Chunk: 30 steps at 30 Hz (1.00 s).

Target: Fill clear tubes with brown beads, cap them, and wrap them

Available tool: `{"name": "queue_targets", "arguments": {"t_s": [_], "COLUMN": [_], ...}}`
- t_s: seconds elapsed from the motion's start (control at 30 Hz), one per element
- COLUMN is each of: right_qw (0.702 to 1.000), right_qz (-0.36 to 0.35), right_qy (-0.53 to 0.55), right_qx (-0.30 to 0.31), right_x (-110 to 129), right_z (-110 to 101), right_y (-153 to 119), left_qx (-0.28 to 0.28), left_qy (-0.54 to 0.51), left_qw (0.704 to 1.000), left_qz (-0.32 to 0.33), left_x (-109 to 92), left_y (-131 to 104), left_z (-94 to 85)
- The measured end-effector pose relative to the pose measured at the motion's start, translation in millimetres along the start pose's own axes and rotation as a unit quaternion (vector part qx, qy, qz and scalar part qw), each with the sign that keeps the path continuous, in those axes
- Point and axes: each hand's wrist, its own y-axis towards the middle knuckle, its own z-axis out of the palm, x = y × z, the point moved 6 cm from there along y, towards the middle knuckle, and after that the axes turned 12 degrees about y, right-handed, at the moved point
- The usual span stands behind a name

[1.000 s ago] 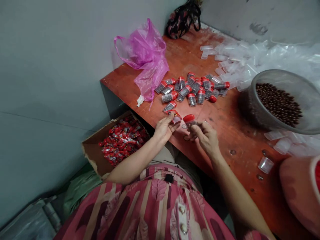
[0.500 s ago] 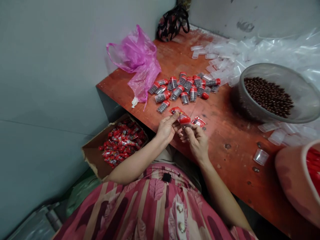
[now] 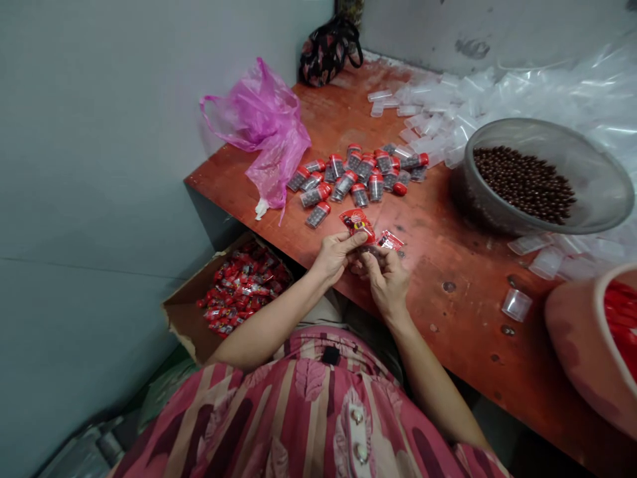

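Note:
My left hand (image 3: 334, 257) is closed, its thumb pressing on a red printed plastic wrapper (image 3: 357, 223). The wrapper sits at the upper end of a small bottle, most of which my fingers hide. My right hand (image 3: 388, 277) is closed round the bottle's lower end, where dark contents show faintly. Another flat red printed wrapper (image 3: 391, 240) lies on the table just beyond my right hand. Past my hands is a loose group of small clear bottles (image 3: 359, 195) with red caps, filled with dark balls.
On the red-brown table (image 3: 438, 352) stand a grey bowl (image 3: 597, 159) of dark brown balls (image 3: 522, 182) and a pink tub (image 3: 572, 345) of red pieces. Clear empty containers (image 3: 517, 304) lie about. A pink plastic bag (image 3: 271, 119) lies at left; a cardboard box (image 3: 186, 318) holds red-wrapped items below.
The red wrapper has turned so its printed face shows, and my left thumb has shifted right across it. Both hands are closer together. The whole view has shifted slightly.

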Motion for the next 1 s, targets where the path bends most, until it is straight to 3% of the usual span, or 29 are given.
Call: {"name": "queue_targets", "arguments": {"t_s": [0.17,0.37,0.53,0.7,0.87,1.0], "right_qw": [0.982,0.998,0.987,1.0,0.982,0.984], "right_qz": [0.093,0.024,0.088,-0.002,0.084,0.088], "right_qy": [0.154,0.048,0.129,0.016,0.165,0.155], "right_qx": [0.064,-0.017,0.038,0.002,0.032,0.022], "right_x": [-8.3,-0.8,-7.6,4.1,-8.6,-9.5], "right_z": [8.9,-5.6,2.7,0.5,4.9,5.0], "right_y": [3.8,5.7,5.1,2.0,0.3,-4.8], "left_qx": [0.053,0.022,0.015,-0.012,0.04,0.057], "left_qy": [0.055,0.071,0.045,0.034,0.045,0.054], "left_qw": [0.997,0.997,0.999,0.999,0.998,0.997], "left_qz": [-0.008,-0.018,-0.002,-0.013,0.005,-0.008], "left_x": [-2.0,4.4,2.6,5.0,7.2,7.9], "left_y": [1.6,0.4,-4.0,-2.7,-9.4,-10.8], "left_z": [2.2,0.7,4.7,4.9,10.5,7.3]}}
